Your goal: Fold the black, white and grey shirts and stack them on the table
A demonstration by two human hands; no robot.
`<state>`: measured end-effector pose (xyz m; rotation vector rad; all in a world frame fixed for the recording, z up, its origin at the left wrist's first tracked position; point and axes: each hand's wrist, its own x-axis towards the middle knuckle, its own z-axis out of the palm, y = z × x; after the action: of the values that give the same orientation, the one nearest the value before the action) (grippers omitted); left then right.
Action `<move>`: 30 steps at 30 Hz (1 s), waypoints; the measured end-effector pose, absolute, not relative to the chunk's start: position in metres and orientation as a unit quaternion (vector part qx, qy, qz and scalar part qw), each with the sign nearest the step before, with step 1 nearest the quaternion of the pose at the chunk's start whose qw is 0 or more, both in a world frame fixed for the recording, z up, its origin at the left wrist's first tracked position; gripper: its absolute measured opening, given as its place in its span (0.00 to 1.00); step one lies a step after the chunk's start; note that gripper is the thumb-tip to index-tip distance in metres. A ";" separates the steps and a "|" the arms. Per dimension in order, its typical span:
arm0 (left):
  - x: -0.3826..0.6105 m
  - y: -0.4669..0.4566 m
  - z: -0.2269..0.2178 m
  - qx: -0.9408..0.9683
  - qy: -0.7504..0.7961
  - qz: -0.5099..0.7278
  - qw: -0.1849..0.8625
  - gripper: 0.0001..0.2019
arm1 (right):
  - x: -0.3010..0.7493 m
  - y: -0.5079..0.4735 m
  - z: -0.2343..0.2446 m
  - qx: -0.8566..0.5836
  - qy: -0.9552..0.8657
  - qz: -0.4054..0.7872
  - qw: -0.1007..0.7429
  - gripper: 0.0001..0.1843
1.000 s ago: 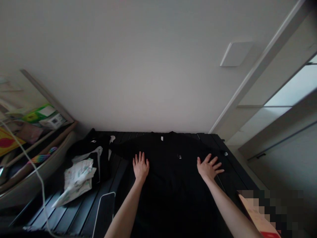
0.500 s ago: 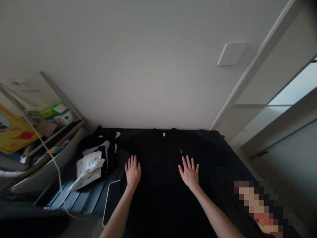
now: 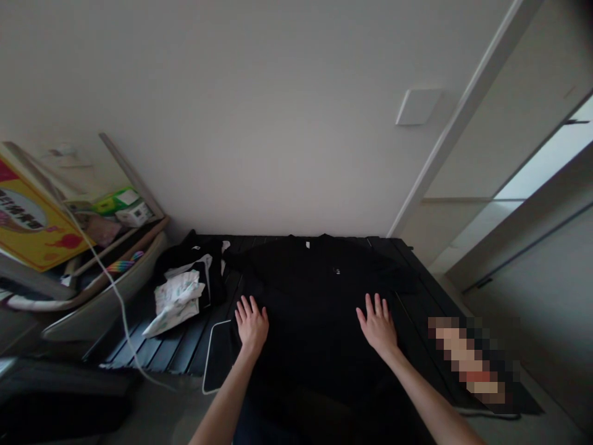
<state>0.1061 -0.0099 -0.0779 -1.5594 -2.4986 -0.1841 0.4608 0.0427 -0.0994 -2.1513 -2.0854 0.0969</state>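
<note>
White printed bag point(image 3: 176, 303) lies on a folded black garment point(image 3: 188, 262) at the left of the slatted tabletop point(image 3: 171, 355). Left hand point(image 3: 251, 322), open with fingers spread, rests flat on a black shirt point(image 3: 315, 290) laid out across the tabletop. Right hand point(image 3: 377, 324), equally open, rests on the shirt's far side, holding nothing.

This looks like a room in a home. A slatted black desk point(image 3: 171, 352) holds a black T-shirt point(image 3: 315, 309) and loose clothing point(image 3: 185, 272), beside a white wall point(image 3: 241, 123), a frosted sliding door point(image 3: 504, 167) at right and a cluttered wooden shelf point(image 3: 125, 253) at left.
</note>
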 end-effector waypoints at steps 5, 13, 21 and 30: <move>0.132 -0.054 -0.066 -0.574 -0.815 -0.064 0.051 0.24 | 0.455 -0.024 -0.077 -0.599 -0.792 0.118 0.026 0.33; 0.165 -0.106 -0.048 -0.721 -0.686 -0.074 -0.069 0.23 | 0.461 -0.075 -0.005 -0.432 -0.839 0.324 -0.069 0.25; 0.149 -0.134 -0.028 -0.801 -0.587 0.009 -0.116 0.32 | 0.468 -0.080 0.002 -0.391 -0.877 0.252 -0.116 0.19; 0.131 -0.140 -0.031 -0.821 -0.560 0.008 -0.112 0.32 | 0.510 -0.047 0.061 -0.446 -0.829 0.335 -0.037 0.07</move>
<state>0.1306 -0.1398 -0.0308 -2.7813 -1.8956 0.0285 0.5100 -0.0465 0.0611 -1.4360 -2.6683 1.0771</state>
